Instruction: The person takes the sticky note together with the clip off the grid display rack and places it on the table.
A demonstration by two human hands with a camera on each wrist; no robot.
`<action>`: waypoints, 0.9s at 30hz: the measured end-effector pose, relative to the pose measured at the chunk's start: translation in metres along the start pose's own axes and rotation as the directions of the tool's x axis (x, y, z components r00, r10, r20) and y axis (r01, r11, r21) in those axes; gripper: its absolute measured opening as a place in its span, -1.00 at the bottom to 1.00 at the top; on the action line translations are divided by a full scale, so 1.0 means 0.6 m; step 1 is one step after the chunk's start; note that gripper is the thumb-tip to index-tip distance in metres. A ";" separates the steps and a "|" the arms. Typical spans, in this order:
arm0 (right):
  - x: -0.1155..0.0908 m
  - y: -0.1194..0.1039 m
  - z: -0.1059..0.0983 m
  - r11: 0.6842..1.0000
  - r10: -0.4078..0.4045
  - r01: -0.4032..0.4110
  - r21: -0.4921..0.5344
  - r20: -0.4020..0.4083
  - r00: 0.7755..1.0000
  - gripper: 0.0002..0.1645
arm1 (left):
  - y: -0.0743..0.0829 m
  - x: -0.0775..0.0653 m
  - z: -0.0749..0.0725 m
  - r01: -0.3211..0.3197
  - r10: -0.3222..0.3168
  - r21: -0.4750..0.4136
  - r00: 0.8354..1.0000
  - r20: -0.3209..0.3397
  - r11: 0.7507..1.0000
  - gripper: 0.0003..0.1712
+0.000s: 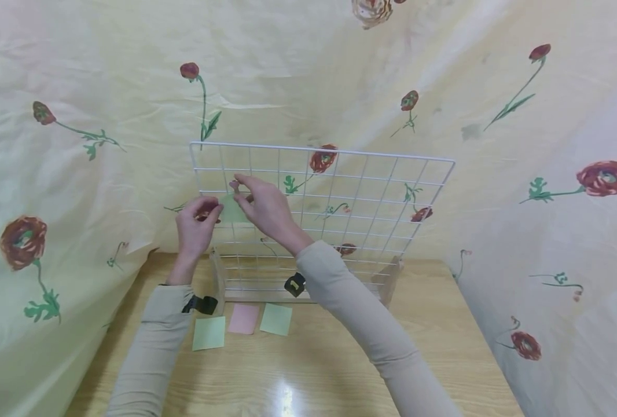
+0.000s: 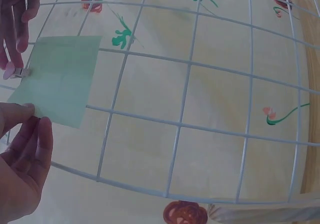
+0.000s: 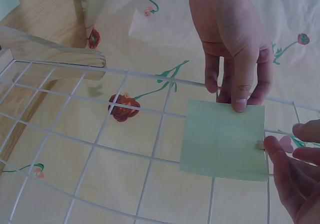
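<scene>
A square green paper note (image 1: 232, 209) lies against the upper left part of a white wire grid (image 1: 334, 152). My left hand (image 1: 196, 223) pinches the note's left edge between thumb and fingers, as the left wrist view shows up close. At the note's upper edge sits a small clip (image 3: 260, 145) with a pink heart-shaped end (image 3: 286, 144). My right hand (image 1: 269, 211) holds this clip by the fingertips. The clip's jaws meet the paper's edge; whether they also catch a wire cannot be made out.
The grid stands on a wooden base (image 1: 267, 296) on a wooden table (image 1: 340, 370). In front lie a green note (image 1: 209, 333), a pink note (image 1: 243, 319) and another green note (image 1: 276, 319). Flower-patterned cloth (image 1: 308, 69) hangs behind and at both sides.
</scene>
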State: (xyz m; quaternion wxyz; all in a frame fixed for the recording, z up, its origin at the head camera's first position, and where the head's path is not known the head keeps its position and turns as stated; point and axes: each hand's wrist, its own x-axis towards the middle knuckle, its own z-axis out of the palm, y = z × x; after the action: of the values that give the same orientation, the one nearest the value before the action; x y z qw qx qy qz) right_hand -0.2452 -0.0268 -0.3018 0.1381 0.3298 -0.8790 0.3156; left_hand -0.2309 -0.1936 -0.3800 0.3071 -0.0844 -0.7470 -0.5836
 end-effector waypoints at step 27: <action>0.002 0.013 0.014 1.000 0.006 -0.004 0.021 -0.082 0.997 -0.78 | 0.013 -0.003 0.008 0.041 -0.041 -0.007 0.999 -0.016 0.999 -0.82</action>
State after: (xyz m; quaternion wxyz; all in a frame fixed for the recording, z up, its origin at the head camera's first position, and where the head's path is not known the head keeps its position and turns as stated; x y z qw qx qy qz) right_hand -0.2514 -0.0280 -0.3113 0.1699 0.3159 -0.8700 0.3383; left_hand -0.2274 -0.1866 -0.3753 0.3009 -0.0655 -0.7441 -0.5928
